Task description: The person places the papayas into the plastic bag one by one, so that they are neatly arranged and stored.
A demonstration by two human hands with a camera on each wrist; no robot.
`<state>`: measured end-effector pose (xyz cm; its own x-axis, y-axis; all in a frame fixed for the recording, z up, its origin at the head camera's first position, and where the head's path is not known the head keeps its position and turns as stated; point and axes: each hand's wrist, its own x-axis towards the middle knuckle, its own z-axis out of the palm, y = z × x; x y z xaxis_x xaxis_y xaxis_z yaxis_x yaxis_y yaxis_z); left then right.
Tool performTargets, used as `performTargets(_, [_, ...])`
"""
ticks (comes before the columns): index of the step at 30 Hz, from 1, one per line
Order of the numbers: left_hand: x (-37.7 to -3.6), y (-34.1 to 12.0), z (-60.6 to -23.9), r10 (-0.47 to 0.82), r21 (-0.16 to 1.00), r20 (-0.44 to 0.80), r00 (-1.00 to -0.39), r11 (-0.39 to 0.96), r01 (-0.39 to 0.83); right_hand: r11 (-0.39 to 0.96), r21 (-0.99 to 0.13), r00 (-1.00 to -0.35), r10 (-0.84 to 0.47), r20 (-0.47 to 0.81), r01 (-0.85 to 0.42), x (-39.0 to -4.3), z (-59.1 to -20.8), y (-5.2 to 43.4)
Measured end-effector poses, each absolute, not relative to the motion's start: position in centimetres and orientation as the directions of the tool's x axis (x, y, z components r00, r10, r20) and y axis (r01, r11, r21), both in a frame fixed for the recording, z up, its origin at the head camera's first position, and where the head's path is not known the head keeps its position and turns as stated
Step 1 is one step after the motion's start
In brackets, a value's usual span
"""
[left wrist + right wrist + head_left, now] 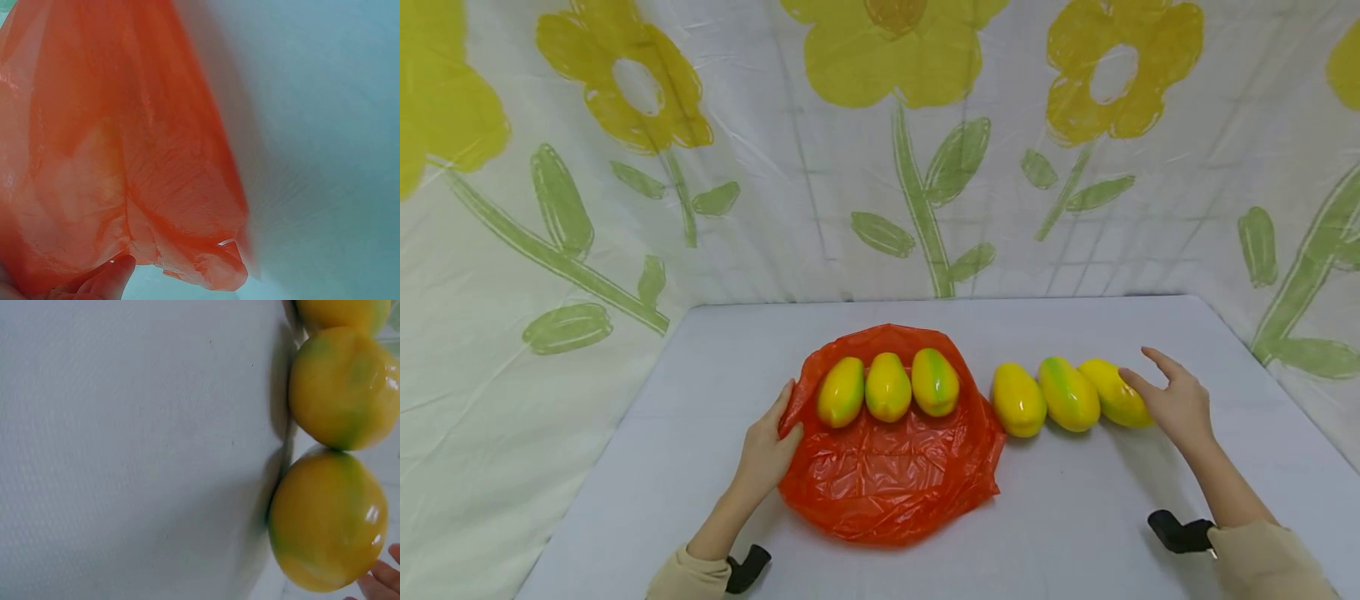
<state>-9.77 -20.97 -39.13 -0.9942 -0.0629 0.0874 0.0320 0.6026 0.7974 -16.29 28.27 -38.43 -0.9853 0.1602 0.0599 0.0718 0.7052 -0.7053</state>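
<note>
Currently, in the head view, an orange plastic bag (887, 475) lies spread flat near the middle of a pale grey table (1075, 533), with three yellow-green mangoes resting on its far part in a row: left bag mango (841, 392), middle bag mango (888, 387), right bag mango (936, 382). Left hand (767, 450) sits at about 9 o'clock of the bag, fingers fairly straight and pointing toward 12 o'clock, the thumb touching the bag's left edge — the left wrist view shows the same orange film (125, 156) bunched close above a fingertip (112, 278), though whether the edge is pinched I cannot tell. The left bag mango lies just beside those fingers, at roughly 2 o'clock of the hand. A second row of three mangoes lies on bare table at 3 o'clock of the bag: inner mango (1018, 399) just beside the bag's right edge, centre mango (1068, 393), outer mango (1116, 392), each touching or nearly touching its neighbour. Right hand (1176, 404) is spread wide, fingers extended, holding nothing; the thumb meets the outer mango at its right end, so this fruit lies at 9 o'clock of the hand. Right wrist view: the same mango (328, 522) fills the lower right, fingertips (381, 578) at its edge — no curl round it visible. Backdrop: a white sheet (820, 208) printed with yellow flowers.
</note>
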Motion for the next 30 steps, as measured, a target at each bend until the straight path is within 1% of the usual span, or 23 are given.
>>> performTargets(5, [-9.8,-21.0,-39.2,-0.062,0.794,0.090,-0.994,0.607,0.034,0.704,-0.702,-0.991,0.131,-0.026,0.111,-16.7,-38.9,28.7])
performTargets(9, [-9.8,-21.0,-39.1,-0.066,0.797,0.085,-0.994,0.604,0.028,0.716,-0.689,-0.994,0.096,-0.062,0.112,-17.1,-39.3,28.8])
performTargets(20, [-9.6,-21.0,-39.0,-0.067,0.787,0.094,-0.993,0.616,0.032,0.773,-0.631,-0.997,0.017,-0.080,0.064,-18.0,-40.6,29.4])
performTargets(26, [-9.7,-21.1,-39.0,-0.069,0.790,0.085,-0.994,0.613,0.025,0.761,-0.644,-0.993,-0.005,-0.117,0.072,-18.1,-40.8,29.6])
performTargets(30, [-9.8,-21.1,-39.2,-0.068,0.787,0.090,-0.994,0.616,0.030,0.773,-0.628,-0.987,-0.018,-0.159,0.087,-18.3,-40.5,29.6])
